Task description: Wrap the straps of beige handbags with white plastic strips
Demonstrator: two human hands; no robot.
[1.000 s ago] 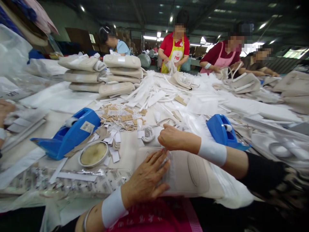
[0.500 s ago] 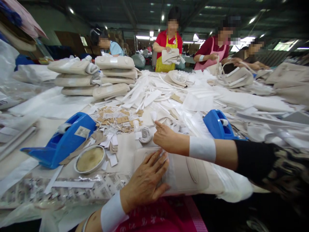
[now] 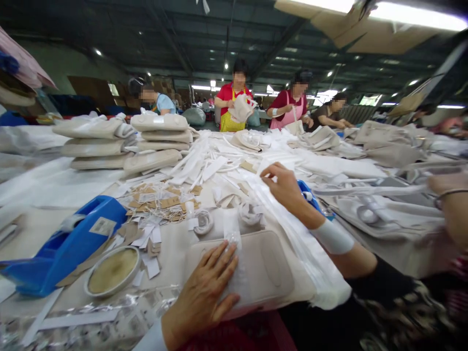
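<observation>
Cluttered tabletop [image 3: 170, 251] carries a blue dispenser [image 3: 82, 231] at left. The left hand [image 3: 204, 287] lies flat, fingers parted, on a folded beige bag [image 3: 268, 261] near the front edge. The right hand [image 3: 285, 192] has moved away, apparently leaving the left to steady it, and curls above white sheeting [image 3: 305, 256], any pinch unclear, before a second dispenser [image 3: 302, 185].

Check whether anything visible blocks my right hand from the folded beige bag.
Nothing visible stands between your right hand and the folded beige bag; your left hand covers only part of its left side.
</observation>
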